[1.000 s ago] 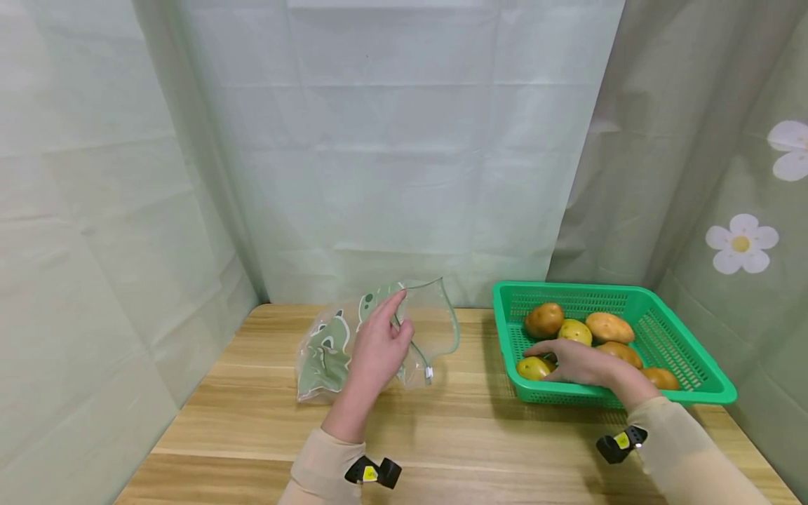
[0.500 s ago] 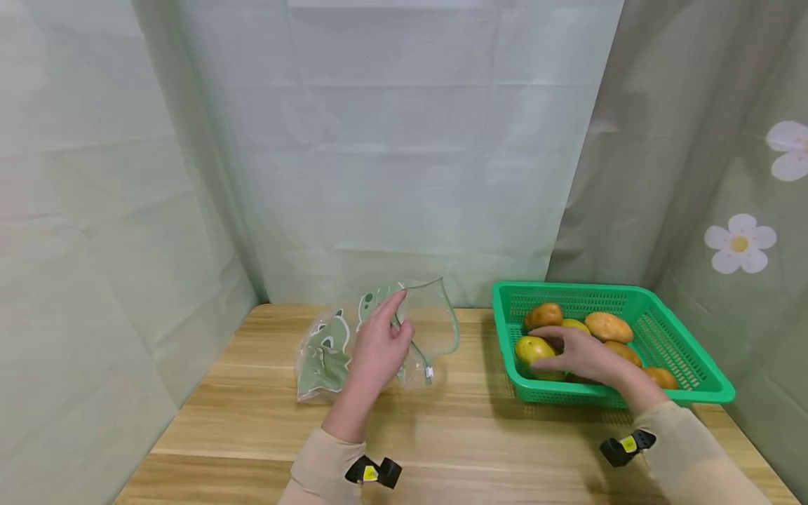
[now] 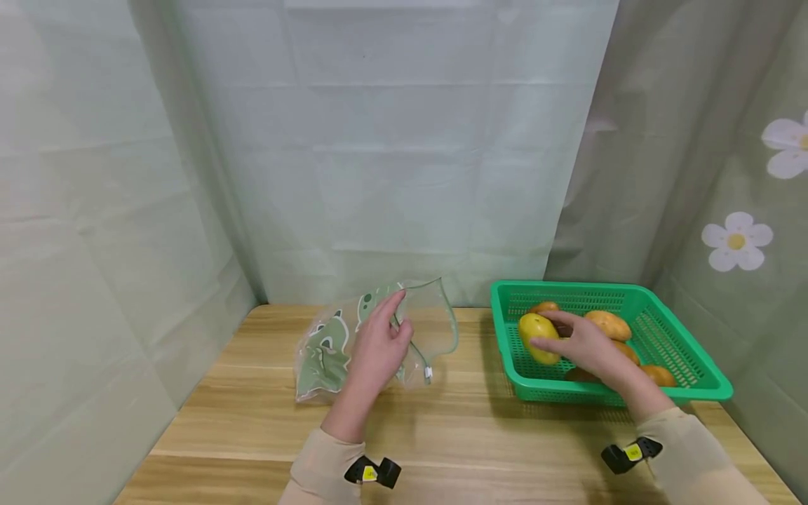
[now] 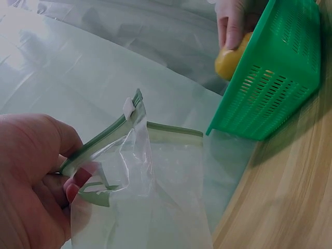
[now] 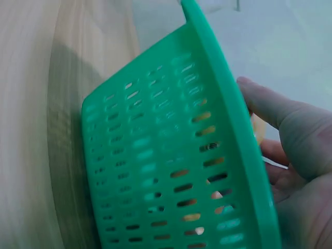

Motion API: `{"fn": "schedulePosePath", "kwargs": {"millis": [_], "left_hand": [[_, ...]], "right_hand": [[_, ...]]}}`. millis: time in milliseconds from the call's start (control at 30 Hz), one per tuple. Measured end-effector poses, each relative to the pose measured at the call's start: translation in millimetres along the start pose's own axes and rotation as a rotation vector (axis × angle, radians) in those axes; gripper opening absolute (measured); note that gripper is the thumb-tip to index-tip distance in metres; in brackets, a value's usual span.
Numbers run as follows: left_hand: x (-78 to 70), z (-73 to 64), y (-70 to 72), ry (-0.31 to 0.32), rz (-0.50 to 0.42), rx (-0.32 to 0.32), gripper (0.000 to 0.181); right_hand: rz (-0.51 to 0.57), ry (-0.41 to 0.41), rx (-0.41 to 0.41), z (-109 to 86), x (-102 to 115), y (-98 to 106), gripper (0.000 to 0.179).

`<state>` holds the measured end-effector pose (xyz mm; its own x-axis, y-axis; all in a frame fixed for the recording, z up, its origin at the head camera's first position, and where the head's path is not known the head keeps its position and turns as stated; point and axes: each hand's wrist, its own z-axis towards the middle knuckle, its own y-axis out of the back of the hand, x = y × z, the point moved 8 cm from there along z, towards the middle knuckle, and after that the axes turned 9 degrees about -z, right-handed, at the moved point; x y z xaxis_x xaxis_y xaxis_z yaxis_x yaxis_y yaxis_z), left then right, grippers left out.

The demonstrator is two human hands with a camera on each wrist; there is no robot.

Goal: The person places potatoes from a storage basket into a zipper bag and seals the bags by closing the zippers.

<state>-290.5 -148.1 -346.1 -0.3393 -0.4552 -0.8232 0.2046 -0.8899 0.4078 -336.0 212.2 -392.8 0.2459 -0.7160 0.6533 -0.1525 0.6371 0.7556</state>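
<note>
In the head view my left hand (image 3: pixel 379 344) grips the rim of a clear slider zip bag (image 3: pixel 325 358) with green printed figures. The bag's mouth stands apart, and the left wrist view shows its green zip edge (image 4: pixel 104 136) between thumb and fingers. My right hand (image 3: pixel 583 344) holds a smooth yellow potato (image 3: pixel 536 337) between thumb and fingers, raised just inside the near left part of a green plastic basket (image 3: pixel 694 344). In the right wrist view the basket wall hides most of the potato, with part of my right hand (image 5: pixel 306 150) beside the rim.
Several brown potatoes (image 3: pixel 609 325) lie in the basket, partly hidden by the right hand. The basket stands on the right of the wooden table (image 3: pixel 461 449). Pale curtains (image 3: pixel 404 161) close off the back and sides.
My right hand has taken hold of the yellow potato and lifted it from the basket's floor, the potato tilting more upright. The left hand and bag have kept their place.
</note>
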Motion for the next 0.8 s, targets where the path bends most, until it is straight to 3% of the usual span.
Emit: {"fn": "schedulePosePath", "kwargs": {"millis": [367, 800], "left_hand": [[-1.4, -0.5, 0.9, -0.002, -0.010, 0.001, 0.060], [-3.2, -1.4, 1.5, -0.003, -0.005, -0.005, 0.060]], "right_hand": [[0.055, -0.026, -0.077, -0.6, 23.2, 8.0, 0.084], [0.094, 0.019, -0.140, -0.2, 56.5, 6.2, 0.081]]}}
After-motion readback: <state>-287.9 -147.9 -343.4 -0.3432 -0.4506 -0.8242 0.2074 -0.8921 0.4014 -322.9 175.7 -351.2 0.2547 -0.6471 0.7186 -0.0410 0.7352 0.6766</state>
